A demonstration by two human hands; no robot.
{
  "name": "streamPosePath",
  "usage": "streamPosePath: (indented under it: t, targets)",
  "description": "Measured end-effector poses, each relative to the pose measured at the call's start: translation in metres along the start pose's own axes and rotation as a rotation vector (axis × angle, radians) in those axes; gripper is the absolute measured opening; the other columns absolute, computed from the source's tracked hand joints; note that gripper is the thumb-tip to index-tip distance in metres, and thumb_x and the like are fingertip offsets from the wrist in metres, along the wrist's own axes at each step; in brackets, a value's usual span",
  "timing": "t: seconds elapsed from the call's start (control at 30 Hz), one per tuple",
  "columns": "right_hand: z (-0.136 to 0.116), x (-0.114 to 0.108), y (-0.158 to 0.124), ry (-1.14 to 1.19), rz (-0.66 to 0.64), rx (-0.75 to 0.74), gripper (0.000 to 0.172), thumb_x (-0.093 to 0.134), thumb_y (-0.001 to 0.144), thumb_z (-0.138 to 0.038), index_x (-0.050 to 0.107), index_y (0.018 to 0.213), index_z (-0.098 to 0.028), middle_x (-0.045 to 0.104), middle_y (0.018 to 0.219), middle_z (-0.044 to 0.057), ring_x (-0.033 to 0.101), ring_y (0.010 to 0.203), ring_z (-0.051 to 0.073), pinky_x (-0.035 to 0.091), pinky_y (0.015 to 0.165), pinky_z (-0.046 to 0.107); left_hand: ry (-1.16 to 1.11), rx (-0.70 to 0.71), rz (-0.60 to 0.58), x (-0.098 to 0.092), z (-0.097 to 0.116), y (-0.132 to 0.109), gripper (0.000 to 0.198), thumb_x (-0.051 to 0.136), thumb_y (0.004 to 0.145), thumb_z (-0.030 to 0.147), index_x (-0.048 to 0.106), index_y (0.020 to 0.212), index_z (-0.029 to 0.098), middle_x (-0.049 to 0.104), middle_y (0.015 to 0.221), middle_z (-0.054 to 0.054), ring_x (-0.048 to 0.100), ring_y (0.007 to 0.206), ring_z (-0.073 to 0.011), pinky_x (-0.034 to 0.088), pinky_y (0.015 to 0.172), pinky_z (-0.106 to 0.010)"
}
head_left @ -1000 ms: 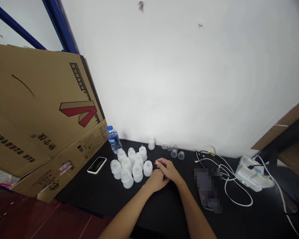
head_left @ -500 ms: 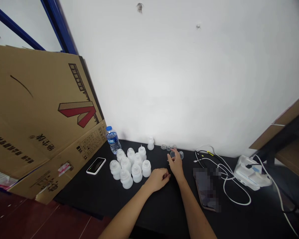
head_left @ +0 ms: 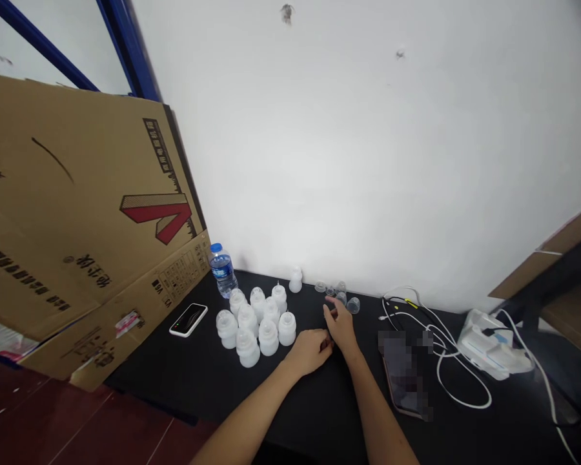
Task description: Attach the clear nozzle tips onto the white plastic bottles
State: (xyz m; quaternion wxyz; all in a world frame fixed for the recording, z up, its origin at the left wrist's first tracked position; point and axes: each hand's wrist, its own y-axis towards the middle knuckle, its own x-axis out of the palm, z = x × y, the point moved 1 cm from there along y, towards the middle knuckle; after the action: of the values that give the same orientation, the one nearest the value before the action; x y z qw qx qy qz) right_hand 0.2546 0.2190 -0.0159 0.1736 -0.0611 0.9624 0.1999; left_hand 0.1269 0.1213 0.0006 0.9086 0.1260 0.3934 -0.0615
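Several white bottles with clear caps (head_left: 247, 320) stand grouped on the black table (head_left: 213, 381), left of my hands. Another white bottle (head_left: 295, 279) stands alone near the wall. My left hand (head_left: 310, 351) rests on the table right of the group, its fingers curled; whatever they may hold is hidden. My right hand (head_left: 339, 323) is just beside it, fingers apart with nothing visible in them. Small clear caps (head_left: 353, 305) lie beyond my right hand, near the wall.
A water bottle (head_left: 223, 271) and a white-edged phone (head_left: 188, 320) are at the left, beside a large cardboard box (head_left: 87, 213). To the right lie a dark phone (head_left: 404, 374), looped white cables (head_left: 465, 403) and a white device (head_left: 489, 342).
My right hand has drawn back slightly from the clear caps toward my left hand. The camera view has shifted a little, moving the scene slightly right.
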Motion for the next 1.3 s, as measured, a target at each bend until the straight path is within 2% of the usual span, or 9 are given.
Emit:
streamPosePath:
  t: [0.1, 0.2, 0.43, 0.63, 0.8, 1.0, 1.1, 1.2, 1.3]
  targets:
    - [-0.002, 0.005, -0.004, 0.029, -0.157, 0.014, 0.034, 0.061, 0.099, -0.054, 0.079, 0.100, -0.025, 0.083, 0.095, 0.008, 0.075, 0.073, 0.026, 0.062, 0.074, 0.040, 0.026, -0.008, -0.007, 0.002, -0.002, 0.001, 0.010, 0.066, 0.092, 0.018, 0.073, 0.085, 0.021, 0.078, 0.087, -0.005, 0.071, 0.077, -0.0229, 0.046, 0.073, -0.031]
    - [-0.005, 0.005, -0.006, 0.031, -0.194, 0.035, 0.037, 0.059, 0.101, -0.057, 0.078, 0.096, -0.025, 0.083, 0.096, 0.007, 0.076, 0.072, 0.025, 0.061, 0.072, 0.038, 0.046, 0.000, -0.017, 0.005, -0.004, 0.002, 0.010, 0.066, 0.093, 0.021, 0.076, 0.092, 0.020, 0.081, 0.094, -0.008, 0.075, 0.083, -0.0263, 0.051, 0.077, -0.034]
    - [-0.008, 0.000, -0.006, 0.041, -0.160, 0.086, 0.049, 0.062, 0.098, -0.071, 0.077, 0.094, -0.024, 0.083, 0.094, 0.010, 0.074, 0.070, 0.026, 0.061, 0.072, 0.040, 0.072, 0.041, -0.042, 0.013, -0.008, 0.007, 0.014, 0.064, 0.097, 0.027, 0.076, 0.099, 0.019, 0.083, 0.100, -0.013, 0.079, 0.089, -0.0312, 0.056, 0.083, -0.040]
    - [-0.011, -0.003, -0.008, 0.020, -0.135, 0.107, 0.053, 0.063, 0.097, -0.075, 0.078, 0.095, -0.024, 0.082, 0.093, 0.011, 0.073, 0.072, 0.027, 0.060, 0.071, 0.039, 0.047, 0.062, -0.035, 0.017, -0.008, 0.009, 0.017, 0.066, 0.096, 0.027, 0.076, 0.106, 0.019, 0.083, 0.102, -0.014, 0.079, 0.089, -0.0327, 0.057, 0.083, -0.041]
    - [-0.011, -0.003, -0.011, 0.012, -0.074, 0.122, 0.054, 0.064, 0.097, -0.075, 0.078, 0.097, -0.023, 0.081, 0.089, 0.011, 0.071, 0.069, 0.027, 0.058, 0.067, 0.038, 0.020, 0.069, -0.034, 0.018, -0.007, 0.009, 0.019, 0.062, 0.097, 0.027, 0.077, 0.102, 0.017, 0.083, 0.098, -0.016, 0.079, 0.087, -0.0348, 0.057, 0.080, -0.043]
    - [-0.001, -0.005, -0.014, -0.032, -0.064, 0.140, 0.057, 0.062, 0.100, -0.070, 0.079, 0.123, -0.021, 0.071, 0.071, 0.004, 0.071, 0.070, 0.028, 0.058, 0.070, 0.039, -0.019, 0.082, -0.018, 0.018, -0.007, 0.010, 0.016, 0.063, 0.095, 0.025, 0.077, 0.100, 0.018, 0.083, 0.097, -0.015, 0.080, 0.087, -0.0334, 0.056, 0.078, -0.041]
    - [0.006, -0.006, -0.011, -0.046, -0.089, 0.147, 0.059, 0.065, 0.100, -0.066, 0.075, 0.136, -0.020, 0.077, 0.080, 0.006, 0.073, 0.070, 0.027, 0.061, 0.074, 0.040, -0.035, 0.077, 0.000, 0.018, -0.006, 0.010, 0.016, 0.064, 0.095, 0.025, 0.078, 0.099, 0.018, 0.084, 0.096, -0.015, 0.080, 0.085, -0.0325, 0.056, 0.077, -0.040]
    - [0.009, -0.004, -0.006, -0.061, -0.102, 0.141, 0.060, 0.067, 0.098, -0.064, 0.072, 0.141, -0.022, 0.082, 0.116, 0.014, 0.073, 0.067, 0.024, 0.064, 0.071, 0.041, -0.040, 0.065, 0.008, 0.017, -0.006, 0.010, 0.017, 0.063, 0.095, 0.025, 0.078, 0.097, 0.018, 0.084, 0.095, -0.015, 0.080, 0.084, -0.0328, 0.056, 0.077, -0.040]
    - [0.008, -0.003, -0.005, -0.073, -0.073, 0.125, 0.059, 0.068, 0.097, -0.062, 0.074, 0.140, -0.023, 0.070, 0.149, 0.020, 0.072, 0.065, 0.019, 0.065, 0.066, 0.039, -0.035, 0.059, 0.001, 0.015, -0.006, 0.010, 0.019, 0.063, 0.095, 0.025, 0.079, 0.100, 0.017, 0.084, 0.097, -0.016, 0.081, 0.086, -0.0340, 0.058, 0.078, -0.041]
